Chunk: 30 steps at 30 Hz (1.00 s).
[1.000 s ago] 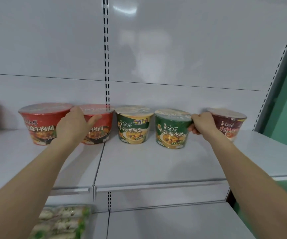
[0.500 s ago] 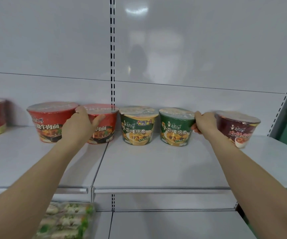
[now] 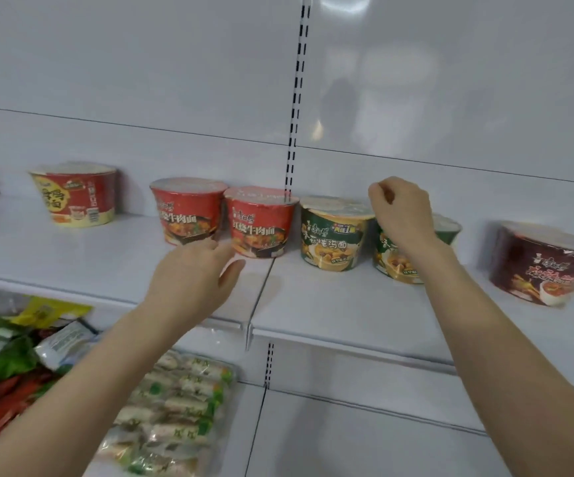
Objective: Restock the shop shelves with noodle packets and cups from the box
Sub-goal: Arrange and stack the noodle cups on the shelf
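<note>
step: cup row on shelf [image 3: 347, 315] set, squaring up | left hand [image 3: 192, 277] spread open, empty, at 6 o'clock of red cups [image 3: 259, 223] | right hand [image 3: 401, 213] loosely curled, empty, over green cup [image 3: 390, 259] | box unseen | next: likely fetch more stock

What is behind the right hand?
The right hand covers much of a green cup standing on the shelf; only its rim and lower label show. The middle of the label is hidden.
</note>
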{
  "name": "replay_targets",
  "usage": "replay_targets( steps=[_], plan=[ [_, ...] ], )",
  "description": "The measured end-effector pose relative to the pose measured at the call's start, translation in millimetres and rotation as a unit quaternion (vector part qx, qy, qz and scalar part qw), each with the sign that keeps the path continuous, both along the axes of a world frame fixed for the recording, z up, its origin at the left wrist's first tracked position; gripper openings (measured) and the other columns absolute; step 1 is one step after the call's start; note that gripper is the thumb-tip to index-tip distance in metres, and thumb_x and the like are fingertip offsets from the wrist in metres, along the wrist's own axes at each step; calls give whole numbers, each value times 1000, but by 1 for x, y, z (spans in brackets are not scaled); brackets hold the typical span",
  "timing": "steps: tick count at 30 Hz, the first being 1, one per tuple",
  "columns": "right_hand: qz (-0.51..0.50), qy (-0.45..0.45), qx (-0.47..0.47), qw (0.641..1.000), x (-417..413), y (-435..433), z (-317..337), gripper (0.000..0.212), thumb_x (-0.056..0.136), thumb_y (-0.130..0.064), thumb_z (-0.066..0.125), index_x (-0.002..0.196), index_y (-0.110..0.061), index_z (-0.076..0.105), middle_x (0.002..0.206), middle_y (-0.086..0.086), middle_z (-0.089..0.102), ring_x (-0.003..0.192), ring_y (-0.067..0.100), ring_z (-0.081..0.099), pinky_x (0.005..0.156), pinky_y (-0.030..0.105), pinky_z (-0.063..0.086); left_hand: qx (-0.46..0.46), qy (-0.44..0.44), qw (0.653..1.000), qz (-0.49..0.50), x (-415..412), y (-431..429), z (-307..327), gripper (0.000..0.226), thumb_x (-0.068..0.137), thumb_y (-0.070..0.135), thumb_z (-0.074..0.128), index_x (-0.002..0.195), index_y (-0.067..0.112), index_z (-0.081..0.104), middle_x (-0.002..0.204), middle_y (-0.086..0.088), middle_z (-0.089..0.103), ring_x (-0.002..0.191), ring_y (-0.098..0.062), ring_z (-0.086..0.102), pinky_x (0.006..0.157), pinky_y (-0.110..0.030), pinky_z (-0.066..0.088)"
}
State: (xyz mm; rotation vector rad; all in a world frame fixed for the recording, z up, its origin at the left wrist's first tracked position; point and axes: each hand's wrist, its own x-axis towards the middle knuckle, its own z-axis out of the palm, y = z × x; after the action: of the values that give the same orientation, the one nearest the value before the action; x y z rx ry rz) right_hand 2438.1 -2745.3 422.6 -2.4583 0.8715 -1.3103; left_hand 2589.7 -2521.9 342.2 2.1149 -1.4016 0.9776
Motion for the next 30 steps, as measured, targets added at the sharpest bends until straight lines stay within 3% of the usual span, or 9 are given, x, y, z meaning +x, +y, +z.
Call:
replay_targets(
  steps=[3,5,9,15,17,19,22,26,30],
  plan=[
    [90,27,-2,996,53,49,-8,29,97,-25,41,98,-5,63,91,6,61,83,19,54,69,28,37,30,-10,999,33,8,48,-9,48,84,40,34,67,8,65,55,-6,61,47,-28,58,38,-32,44],
    [145,40,-10,989,92,87,-13,29,97,-25,43,101,-4,63,94,6,62,86,19,54,73,30,42,48,-17,997,66,17,89,-15,47,84,39,33,65,10,64,52,-3,58,45,-24,56,38,-30,41],
    [266,57,-36,961,178,186,-28,23,93,-16,46,88,-2,63,82,11,62,78,25,56,71,33,39,72,9,986,152,50,189,-30,43,83,40,33,66,14,63,56,-2,60,49,-26,59,40,-28,42],
    [423,87,-54,900,298,381,-70,23,93,-14,46,98,-3,65,100,15,66,93,30,59,80,36,46,97,56,946,303,105,381,-56,42,85,41,32,68,16,61,58,0,61,51,-22,61,40,-26,46],
    [459,107,-54,880,329,447,-84,24,94,-15,45,99,-1,64,100,16,65,93,30,59,80,38,47,114,87,923,358,121,442,-62,39,93,43,34,89,18,63,79,0,66,71,-20,64,56,-33,54],
    [497,121,-50,858,356,507,-95,25,94,-14,44,97,0,64,96,16,65,91,29,59,79,38,46,116,107,904,397,137,494,-69,33,95,42,37,101,19,61,90,1,66,82,-17,63,65,-30,53],
    [536,130,-50,833,393,582,-113,24,95,-16,44,99,-4,65,99,11,66,92,25,59,76,33,45,121,123,886,430,158,556,-79,33,96,40,37,103,19,60,92,2,64,84,-16,62,66,-29,52],
    [561,164,-59,809,446,658,-145,27,95,-22,43,107,-11,65,107,7,66,98,22,59,77,30,44,111,169,859,470,193,624,-109,32,96,39,38,102,17,61,87,1,63,79,-17,62,55,-25,42],
    [591,202,-56,779,508,719,-189,26,95,-18,43,103,-9,66,102,8,68,92,23,61,71,30,47,133,217,823,508,240,680,-149,32,96,39,38,104,17,60,92,1,63,83,-17,62,61,-27,43]
  ],
)
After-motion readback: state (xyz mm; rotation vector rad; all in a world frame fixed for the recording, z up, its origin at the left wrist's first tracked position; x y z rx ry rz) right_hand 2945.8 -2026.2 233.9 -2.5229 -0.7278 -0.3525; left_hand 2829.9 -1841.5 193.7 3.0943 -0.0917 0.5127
